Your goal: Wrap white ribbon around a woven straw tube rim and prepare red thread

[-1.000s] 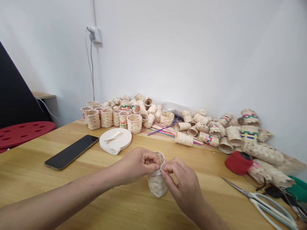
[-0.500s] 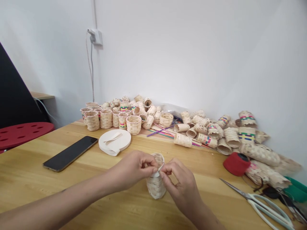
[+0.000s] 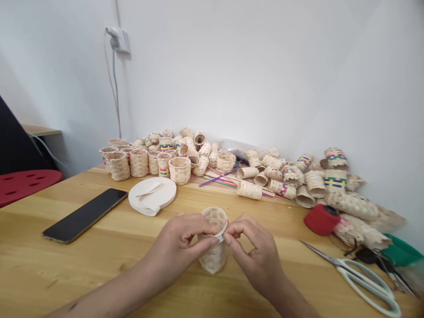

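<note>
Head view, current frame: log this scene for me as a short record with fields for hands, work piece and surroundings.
Work piece: woven basket, upright on the wooden table, mouth up
Left hand: thumb and finger grip the near rim
Right hand: fingertips at the rim's right side; exact hold unclear
Left of basket: white roll with a loose strip; dark phone beyond it
Right of basket: scissors; red spool
Behind: many woven pieces, some with coloured bands
</note>
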Action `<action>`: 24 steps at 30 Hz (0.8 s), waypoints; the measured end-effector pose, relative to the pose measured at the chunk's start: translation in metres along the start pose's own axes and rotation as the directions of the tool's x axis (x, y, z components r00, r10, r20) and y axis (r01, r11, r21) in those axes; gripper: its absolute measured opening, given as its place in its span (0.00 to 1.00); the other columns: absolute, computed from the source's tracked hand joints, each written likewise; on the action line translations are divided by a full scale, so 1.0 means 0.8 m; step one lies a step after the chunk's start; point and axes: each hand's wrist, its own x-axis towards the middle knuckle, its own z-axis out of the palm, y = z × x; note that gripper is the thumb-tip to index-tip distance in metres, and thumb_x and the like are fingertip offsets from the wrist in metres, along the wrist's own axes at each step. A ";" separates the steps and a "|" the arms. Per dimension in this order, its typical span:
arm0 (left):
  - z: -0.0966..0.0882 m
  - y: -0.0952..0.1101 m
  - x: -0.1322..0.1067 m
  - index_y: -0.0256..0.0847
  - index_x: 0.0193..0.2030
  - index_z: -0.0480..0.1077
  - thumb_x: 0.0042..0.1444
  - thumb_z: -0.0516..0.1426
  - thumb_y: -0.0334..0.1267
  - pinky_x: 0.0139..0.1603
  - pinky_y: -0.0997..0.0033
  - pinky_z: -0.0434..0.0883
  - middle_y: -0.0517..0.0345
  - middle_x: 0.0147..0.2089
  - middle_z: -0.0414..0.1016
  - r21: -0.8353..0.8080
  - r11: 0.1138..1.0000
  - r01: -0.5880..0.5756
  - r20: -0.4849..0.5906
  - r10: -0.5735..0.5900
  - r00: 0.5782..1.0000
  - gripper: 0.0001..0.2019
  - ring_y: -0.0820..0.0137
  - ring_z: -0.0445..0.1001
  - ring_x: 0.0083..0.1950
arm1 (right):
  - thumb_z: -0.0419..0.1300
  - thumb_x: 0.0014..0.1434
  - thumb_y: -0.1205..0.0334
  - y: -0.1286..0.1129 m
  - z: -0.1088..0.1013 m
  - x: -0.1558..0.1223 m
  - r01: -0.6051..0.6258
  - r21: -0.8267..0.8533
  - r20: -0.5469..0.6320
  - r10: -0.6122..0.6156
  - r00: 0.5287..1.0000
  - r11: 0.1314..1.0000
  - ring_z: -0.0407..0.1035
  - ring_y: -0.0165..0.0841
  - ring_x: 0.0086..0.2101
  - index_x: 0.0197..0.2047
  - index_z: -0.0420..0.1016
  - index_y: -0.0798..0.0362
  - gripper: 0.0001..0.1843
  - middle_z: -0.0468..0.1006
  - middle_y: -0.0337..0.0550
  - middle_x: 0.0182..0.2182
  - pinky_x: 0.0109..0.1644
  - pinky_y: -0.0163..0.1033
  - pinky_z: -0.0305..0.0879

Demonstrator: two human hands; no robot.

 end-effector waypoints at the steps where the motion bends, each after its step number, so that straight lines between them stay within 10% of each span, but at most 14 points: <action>1: 0.002 0.000 0.001 0.43 0.33 0.78 0.55 0.59 0.35 0.31 0.75 0.61 0.61 0.28 0.76 0.001 1.000 0.003 -0.011 -0.003 1.000 0.05 0.72 0.68 0.29 | 0.57 0.58 0.72 0.000 -0.001 0.000 -0.002 0.000 -0.005 0.002 1.000 1.000 0.65 0.30 0.29 0.32 0.70 0.52 0.06 0.70 0.37 0.26 0.32 0.34 0.62; 10: 0.006 -0.007 0.010 0.42 0.30 0.75 0.56 0.58 0.32 0.35 0.70 0.60 0.60 0.29 0.75 0.117 0.984 -0.132 -0.076 0.141 0.987 0.06 0.70 0.69 0.33 | 0.53 0.62 0.68 0.002 -0.025 0.009 -0.002 -0.022 0.041 0.003 0.999 1.000 0.69 0.31 0.31 0.37 0.74 0.51 0.08 0.73 0.40 0.28 0.34 0.36 0.66; 19: 0.002 -0.032 -0.016 0.44 0.38 0.71 0.57 0.54 0.25 0.38 0.65 0.54 0.62 0.34 0.78 0.559 0.691 -0.458 0.020 0.541 0.841 0.09 0.72 0.65 0.31 | 0.53 0.63 0.68 0.005 -0.050 -0.001 -0.068 0.008 -0.061 0.068 0.996 0.998 0.73 0.30 0.28 0.54 0.59 0.45 0.17 0.79 0.39 0.32 0.33 0.35 0.71; 24: -0.001 -0.036 -0.017 0.42 0.40 0.70 0.61 0.51 0.25 0.39 0.65 0.55 0.61 0.37 0.78 0.549 0.685 -0.479 0.077 0.529 0.845 0.10 0.72 0.65 0.32 | 0.56 0.61 0.71 -0.002 -0.051 0.007 0.163 -0.229 0.108 -0.141 0.984 0.960 0.75 0.32 0.33 0.46 0.71 0.47 0.12 0.81 0.40 0.34 0.36 0.35 0.71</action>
